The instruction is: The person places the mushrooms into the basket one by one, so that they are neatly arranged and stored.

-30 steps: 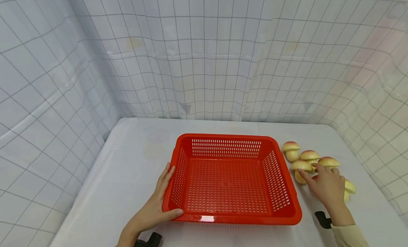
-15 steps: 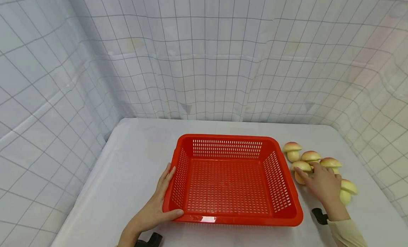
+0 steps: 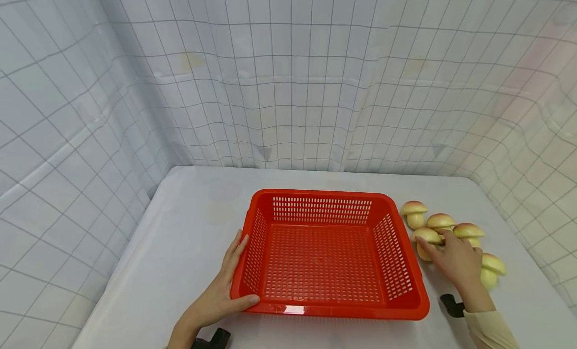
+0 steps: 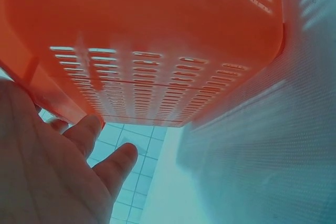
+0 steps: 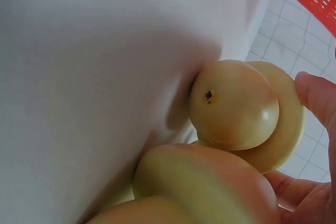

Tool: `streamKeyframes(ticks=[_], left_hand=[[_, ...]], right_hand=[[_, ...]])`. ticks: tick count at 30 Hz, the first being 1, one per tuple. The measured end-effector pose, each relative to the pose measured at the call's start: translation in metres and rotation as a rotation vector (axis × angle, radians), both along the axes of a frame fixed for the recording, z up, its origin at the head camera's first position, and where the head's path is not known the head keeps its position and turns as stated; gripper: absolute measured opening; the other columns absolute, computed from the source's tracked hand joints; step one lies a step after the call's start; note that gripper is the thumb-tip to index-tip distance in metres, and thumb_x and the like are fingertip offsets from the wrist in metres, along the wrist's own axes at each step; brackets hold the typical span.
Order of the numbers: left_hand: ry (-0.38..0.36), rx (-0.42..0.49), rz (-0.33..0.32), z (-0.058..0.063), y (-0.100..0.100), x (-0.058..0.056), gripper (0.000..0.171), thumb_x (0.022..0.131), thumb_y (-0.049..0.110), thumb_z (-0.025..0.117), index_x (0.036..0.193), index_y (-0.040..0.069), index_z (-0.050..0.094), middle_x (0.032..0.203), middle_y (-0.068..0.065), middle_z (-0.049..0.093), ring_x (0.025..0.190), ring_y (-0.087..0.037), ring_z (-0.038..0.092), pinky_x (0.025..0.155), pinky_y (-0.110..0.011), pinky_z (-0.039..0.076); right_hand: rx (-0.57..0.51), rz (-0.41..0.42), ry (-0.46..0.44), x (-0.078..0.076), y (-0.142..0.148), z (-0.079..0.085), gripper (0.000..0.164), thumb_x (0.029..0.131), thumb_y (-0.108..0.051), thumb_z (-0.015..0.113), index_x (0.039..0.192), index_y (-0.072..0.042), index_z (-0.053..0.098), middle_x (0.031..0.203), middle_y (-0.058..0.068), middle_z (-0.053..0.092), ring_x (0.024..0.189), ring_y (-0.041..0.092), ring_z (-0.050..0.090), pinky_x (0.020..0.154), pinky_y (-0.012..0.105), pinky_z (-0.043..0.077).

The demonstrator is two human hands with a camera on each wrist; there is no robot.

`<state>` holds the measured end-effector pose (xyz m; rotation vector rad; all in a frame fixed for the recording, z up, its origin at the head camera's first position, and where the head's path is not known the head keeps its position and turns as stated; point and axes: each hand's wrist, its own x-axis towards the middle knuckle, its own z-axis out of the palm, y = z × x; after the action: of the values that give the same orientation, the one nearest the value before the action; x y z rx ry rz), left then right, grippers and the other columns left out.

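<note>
A red perforated plastic basket (image 3: 315,259) stands mid-table, with nothing inside. At its near left corner rests my left hand (image 3: 214,296), thumb along the front rim and straight fingers against the left side; the left wrist view shows the fingers (image 4: 115,166) outside the slotted wall. To the right of the basket, my right hand (image 3: 457,261) pinches the cap of a yellow toy mushroom (image 3: 425,235) between thumb and fingers. In the right wrist view, that mushroom's rounded stem (image 5: 231,106) faces the camera, low at the white surface.
Several more toy mushrooms with reddish-yellow caps lie around the right hand: one at the back (image 3: 413,214), one at the far right (image 3: 492,270). White cloth covers the table (image 3: 194,214). Grid-patterned white curtains (image 3: 288,88) enclose the back and both sides.
My right hand has shifted slightly left and closed its fingers on the cap of the nearest mushroom. The left hand and basket have stayed in place.
</note>
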<state>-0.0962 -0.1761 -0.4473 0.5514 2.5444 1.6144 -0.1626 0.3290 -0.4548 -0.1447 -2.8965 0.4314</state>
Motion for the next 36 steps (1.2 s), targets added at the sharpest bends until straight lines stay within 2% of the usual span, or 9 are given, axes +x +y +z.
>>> streamKeyframes(ticks=[5, 10, 19, 20, 22, 25, 27, 31, 36], left_hand=[[-0.008, 0.039, -0.005, -0.002, 0.001, 0.000, 0.109, 0.071, 0.028, 0.077, 0.152, 0.033, 0.005, 0.156, 0.006, -0.010, 0.138, -0.036, 0.011, 0.087, -0.051, 0.047], [-0.049, 0.100, -0.015, -0.004, 0.002, 0.000, 0.107, 0.072, 0.024, 0.076, 0.152, 0.034, 0.005, 0.155, 0.009, -0.012, 0.136, -0.037, 0.014, 0.086, -0.046, 0.048], [-0.083, 0.197, -0.041, -0.005, 0.002, 0.000, 0.102, 0.077, 0.015, 0.073, 0.152, 0.033, 0.007, 0.154, 0.012, -0.015, 0.137, -0.040, 0.007, 0.089, -0.047, 0.046], [-0.095, 0.208, -0.038, -0.005, 0.003, 0.001, 0.101, 0.077, 0.014, 0.072, 0.152, 0.033, 0.007, 0.154, 0.011, -0.014, 0.136, -0.040, 0.009, 0.089, -0.046, 0.046], [-0.146, 0.243, -0.030, -0.005, 0.004, 0.002, 0.099, 0.078, 0.013, 0.071, 0.151, 0.036, 0.008, 0.155, 0.005, -0.008, 0.132, -0.043, 0.020, 0.086, -0.043, 0.048], [-0.236, 0.302, -0.009, -0.006, 0.006, 0.004, 0.097, 0.079, 0.012, 0.070, 0.150, 0.039, 0.010, 0.153, -0.005, 0.007, 0.120, -0.042, 0.038, 0.081, -0.038, 0.051], [-0.274, 0.329, -0.004, -0.006, 0.007, 0.005, 0.095, 0.080, 0.011, 0.069, 0.150, 0.039, 0.011, 0.149, -0.010, 0.016, 0.112, -0.042, 0.045, 0.078, -0.037, 0.052], [-0.267, 0.328, -0.007, -0.007, 0.007, 0.006, 0.093, 0.080, 0.011, 0.068, 0.150, 0.037, 0.012, 0.147, -0.013, 0.020, 0.111, -0.041, 0.045, 0.077, -0.037, 0.053], [-0.260, 0.329, -0.010, -0.008, 0.007, 0.005, 0.092, 0.080, 0.011, 0.068, 0.150, 0.035, 0.013, 0.147, -0.013, 0.019, 0.111, -0.042, 0.045, 0.077, -0.037, 0.053]], right_hand=[[-0.021, -0.002, 0.017, 0.002, 0.001, -0.001, 0.078, 0.086, -0.062, 0.053, 0.119, 0.008, 0.053, 0.087, 0.029, 0.062, 0.080, 0.045, 0.057, 0.069, 0.061, 0.031], [-0.036, 0.002, 0.077, 0.004, 0.001, 0.000, 0.073, 0.086, -0.058, 0.056, 0.116, 0.008, 0.055, 0.097, 0.031, 0.062, 0.082, 0.045, 0.058, 0.070, 0.061, 0.030], [-0.068, -0.008, 0.139, 0.005, -0.001, 0.006, 0.069, 0.086, -0.055, 0.059, 0.117, 0.006, 0.055, 0.099, 0.029, 0.062, 0.084, 0.043, 0.057, 0.070, 0.061, 0.030], [-0.074, -0.008, 0.146, 0.006, -0.002, 0.006, 0.069, 0.086, -0.055, 0.060, 0.118, 0.006, 0.055, 0.100, 0.029, 0.062, 0.084, 0.043, 0.057, 0.070, 0.061, 0.030], [-0.088, -0.007, 0.163, 0.006, -0.002, 0.007, 0.068, 0.086, -0.054, 0.061, 0.120, 0.005, 0.055, 0.099, 0.029, 0.063, 0.085, 0.042, 0.058, 0.070, 0.061, 0.030], [-0.106, -0.004, 0.190, 0.007, -0.003, 0.008, 0.067, 0.086, -0.051, 0.063, 0.123, 0.004, 0.055, 0.097, 0.028, 0.063, 0.084, 0.040, 0.058, 0.070, 0.060, 0.030], [-0.121, -0.001, 0.217, 0.007, -0.004, 0.009, 0.065, 0.085, -0.049, 0.064, 0.123, 0.003, 0.055, 0.095, 0.027, 0.064, 0.083, 0.038, 0.058, 0.070, 0.060, 0.030], [-0.152, -0.002, 0.270, 0.009, -0.004, 0.011, 0.062, 0.084, -0.044, 0.068, 0.123, 0.003, 0.056, 0.092, 0.025, 0.065, 0.083, 0.039, 0.059, 0.069, 0.059, 0.032], [-0.221, -0.014, 0.254, 0.011, -0.007, 0.019, 0.066, 0.085, -0.042, 0.068, 0.129, 0.004, 0.051, 0.105, 0.028, 0.062, 0.087, 0.043, 0.061, 0.071, 0.058, 0.038]])
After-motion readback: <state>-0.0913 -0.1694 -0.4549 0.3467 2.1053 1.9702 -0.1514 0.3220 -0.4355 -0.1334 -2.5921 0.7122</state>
